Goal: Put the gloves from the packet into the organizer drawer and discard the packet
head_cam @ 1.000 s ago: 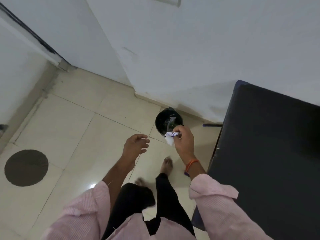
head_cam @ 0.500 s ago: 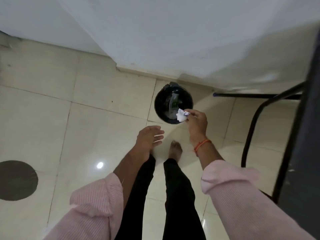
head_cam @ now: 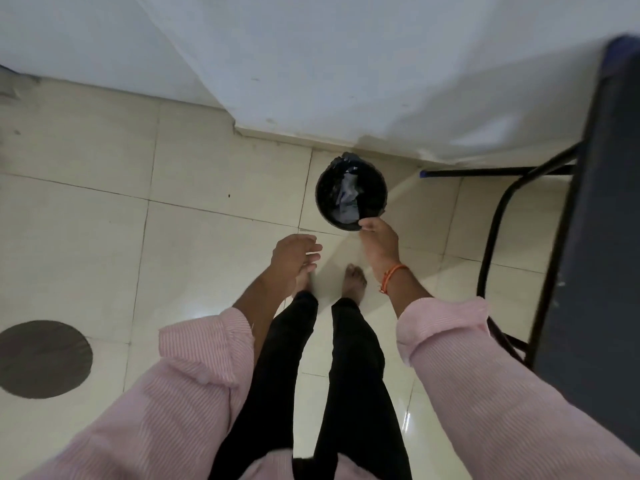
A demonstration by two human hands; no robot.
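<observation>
A small round black bin (head_cam: 325, 209) with a black liner stands on the tiled floor by the wall. Crumpled pale wrapping (head_cam: 348, 199) lies inside it; I cannot tell the packet apart from other litter there. My right hand (head_cam: 379, 239) hovers at the bin's near rim, fingertips over the edge, with nothing visible in them. My left hand (head_cam: 294, 258) hangs loosely open to the left of the bin, holding nothing. The gloves and the organizer drawer are out of view.
A dark table (head_cam: 602, 237) with a black metal frame (head_cam: 491, 244) stands close on the right. The white wall (head_cam: 346, 64) rises right behind the bin. A dark round mark (head_cam: 41, 358) is on the floor at left. My bare feet (head_cam: 353, 280) stand just short of the bin.
The white and blue packet that my right hand held over the bin is gone from the fingers. The hand has dropped slightly toward the near rim. My view has tilted further down.
</observation>
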